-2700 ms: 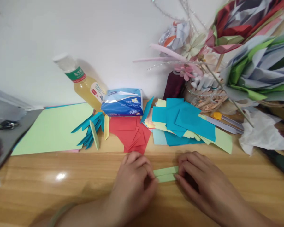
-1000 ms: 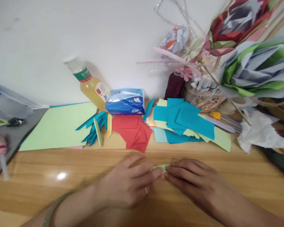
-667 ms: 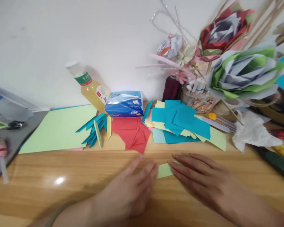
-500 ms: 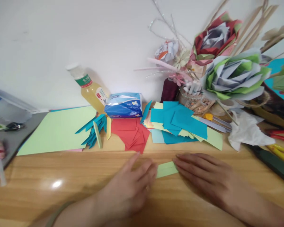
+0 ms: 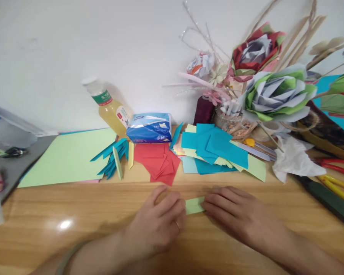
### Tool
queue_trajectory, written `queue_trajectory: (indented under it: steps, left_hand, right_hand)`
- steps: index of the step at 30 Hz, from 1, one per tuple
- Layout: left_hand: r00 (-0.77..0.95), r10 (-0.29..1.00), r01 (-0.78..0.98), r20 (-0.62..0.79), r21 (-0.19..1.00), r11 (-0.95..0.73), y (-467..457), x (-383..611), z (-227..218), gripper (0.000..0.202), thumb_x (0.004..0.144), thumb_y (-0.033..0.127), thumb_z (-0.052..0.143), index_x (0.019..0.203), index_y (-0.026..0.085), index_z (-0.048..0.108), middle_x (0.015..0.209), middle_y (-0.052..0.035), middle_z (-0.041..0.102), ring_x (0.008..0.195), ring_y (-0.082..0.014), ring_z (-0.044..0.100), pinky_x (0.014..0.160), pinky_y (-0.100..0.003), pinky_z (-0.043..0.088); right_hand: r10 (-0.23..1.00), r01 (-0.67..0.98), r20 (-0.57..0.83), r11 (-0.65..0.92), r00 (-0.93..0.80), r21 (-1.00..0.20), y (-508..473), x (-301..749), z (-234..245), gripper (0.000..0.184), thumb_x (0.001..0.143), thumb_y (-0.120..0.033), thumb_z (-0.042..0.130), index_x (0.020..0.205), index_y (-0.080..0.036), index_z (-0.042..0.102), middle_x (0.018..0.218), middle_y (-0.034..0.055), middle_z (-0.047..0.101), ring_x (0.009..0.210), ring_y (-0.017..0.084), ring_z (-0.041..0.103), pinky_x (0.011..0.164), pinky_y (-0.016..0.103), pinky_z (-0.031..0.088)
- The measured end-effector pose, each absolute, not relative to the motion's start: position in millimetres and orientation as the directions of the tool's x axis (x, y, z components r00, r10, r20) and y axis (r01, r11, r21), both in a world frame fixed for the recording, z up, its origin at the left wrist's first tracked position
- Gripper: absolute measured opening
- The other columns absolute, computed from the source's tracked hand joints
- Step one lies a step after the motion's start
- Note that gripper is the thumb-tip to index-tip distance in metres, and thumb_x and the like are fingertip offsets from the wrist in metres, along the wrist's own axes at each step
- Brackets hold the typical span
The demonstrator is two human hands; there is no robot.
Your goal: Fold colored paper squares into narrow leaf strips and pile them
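A light green piece of paper [image 5: 194, 205] with a lengthwise crease lies on the wooden table between my hands. My left hand [image 5: 160, 219], its fingers curled, grips the left end and covers it. Over the right end, my right hand [image 5: 235, 212] keeps its fingers pressed together on the paper, fingertips hidden underneath. Just beyond are overlapping red paper pieces [image 5: 157, 162] and a pile of blue paper pieces [image 5: 227, 147] mixed with green ones. Folded blue strips [image 5: 114, 158] lie in a bunch farther left, beside an upright folded green strip [image 5: 117, 163].
Large green sheets [image 5: 63, 160] lie at the left. A yellow drink bottle [image 5: 111, 110] and a blue tissue pack [image 5: 149, 128] stand by the wall. Paper flowers [image 5: 278, 93] rise from a basket at right, near crumpled tissue [image 5: 295, 160] and tools with red handles [image 5: 339, 167].
Both hands have shifted slightly left with the green paper, and less of it shows between them. The camera view has moved a little.
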State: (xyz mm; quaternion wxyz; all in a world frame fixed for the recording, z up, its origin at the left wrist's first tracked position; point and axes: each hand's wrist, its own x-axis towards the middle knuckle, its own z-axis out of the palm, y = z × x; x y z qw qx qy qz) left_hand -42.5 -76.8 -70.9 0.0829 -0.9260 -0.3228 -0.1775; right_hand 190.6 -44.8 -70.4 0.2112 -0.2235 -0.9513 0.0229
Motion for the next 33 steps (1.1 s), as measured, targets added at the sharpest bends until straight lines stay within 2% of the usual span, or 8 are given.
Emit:
queue_trajectory:
  steps: [2,5,8,10,12,18,25,33]
  left_hand:
    - [0.702,0.595,0.648,0.392,-0.005,-0.761,-74,-40,-69,0.018,0.085,0.006,0.048,0.08,0.018,0.061,0.087,-0.0001,0.063,0.093,-0.017,0.055,0.097,-0.041,0.036]
    - [0.553,0.691,0.676,0.466,0.233,-0.699,-67,-35,-66,0.014,0.083,0.011,0.051,0.074,0.018,0.06,0.079,-0.0012,0.062,0.09,-0.0192,0.054,0.088,-0.039,0.043]
    - [0.468,0.807,0.652,0.36,0.476,-0.59,-62,-33,-64,0.006,0.08,0.014,0.056,0.075,0.018,0.059,0.084,-0.0041,0.061,0.097,-0.0225,0.05,0.084,-0.038,0.046]
    - [0.461,0.833,0.638,0.306,0.539,-0.55,-62,-35,-63,0.007,0.076,0.022,0.065,0.078,0.018,0.06,0.092,-0.0064,0.06,0.102,-0.026,0.047,0.086,-0.043,0.045]
    - [0.451,0.844,0.634,0.289,0.562,-0.531,-62,-36,-63,0.011,0.076,0.023,0.069,0.079,0.017,0.06,0.096,-0.0072,0.059,0.105,-0.0272,0.044,0.088,-0.045,0.043]
    - [0.381,0.911,0.656,0.156,0.648,-0.386,-59,-34,-62,0.012,0.079,0.011,0.063,0.07,0.018,0.06,0.092,-0.0043,0.055,0.099,-0.0229,0.043,0.085,-0.038,0.041]
    - [0.375,0.922,0.735,0.094,0.576,-0.357,-58,-30,-65,0.015,0.079,0.011,0.061,0.07,0.015,0.05,0.087,-0.006,0.047,0.096,-0.0245,0.041,0.083,-0.041,0.04]
    - [0.411,0.904,0.732,0.114,0.55,-0.402,-57,-33,-67,0.011,0.081,0.003,0.051,0.081,0.014,0.049,0.091,-0.0078,0.049,0.09,-0.0229,0.041,0.076,-0.039,0.041]
  right_hand:
    - [0.48,0.445,0.38,0.877,-0.791,-0.181,-45,190,-71,0.024,0.094,-0.014,0.036,0.094,-0.014,0.06,0.087,0.0063,0.064,0.08,0.019,0.056,0.068,0.034,0.047]
    - [0.612,0.521,0.307,0.786,-0.729,-0.333,-45,185,-72,0.018,0.091,-0.015,0.042,0.09,-0.018,0.059,0.084,0.0051,0.06,0.08,0.019,0.054,0.067,0.032,0.046]
    - [0.681,0.541,0.291,0.72,-0.672,-0.435,-46,178,-72,0.019,0.091,-0.014,0.042,0.095,-0.019,0.059,0.083,0.0051,0.058,0.079,0.018,0.053,0.067,0.032,0.046]
    - [0.705,0.554,0.302,0.699,-0.642,-0.453,-46,175,-73,0.019,0.09,-0.013,0.042,0.095,-0.018,0.059,0.081,0.0056,0.058,0.079,0.019,0.052,0.067,0.032,0.045]
    - [0.72,0.572,0.307,0.686,-0.623,-0.449,-46,174,-73,0.018,0.091,-0.014,0.041,0.09,-0.017,0.059,0.08,0.006,0.058,0.078,0.019,0.052,0.067,0.033,0.045]
    - [0.731,0.619,0.321,0.681,-0.602,-0.391,-44,175,-79,0.017,0.092,-0.017,0.041,0.082,-0.017,0.056,0.076,0.0057,0.056,0.072,0.019,0.052,0.063,0.032,0.044]
    - [0.745,0.661,0.294,0.667,-0.599,-0.344,-46,174,-83,0.019,0.09,-0.016,0.04,0.075,-0.019,0.051,0.074,0.0043,0.054,0.069,0.02,0.051,0.06,0.032,0.042]
    - [0.788,0.668,0.189,0.602,-0.586,-0.437,-43,184,-74,0.019,0.089,-0.014,0.037,0.079,-0.02,0.052,0.078,0.0042,0.054,0.071,0.019,0.053,0.06,0.032,0.041]
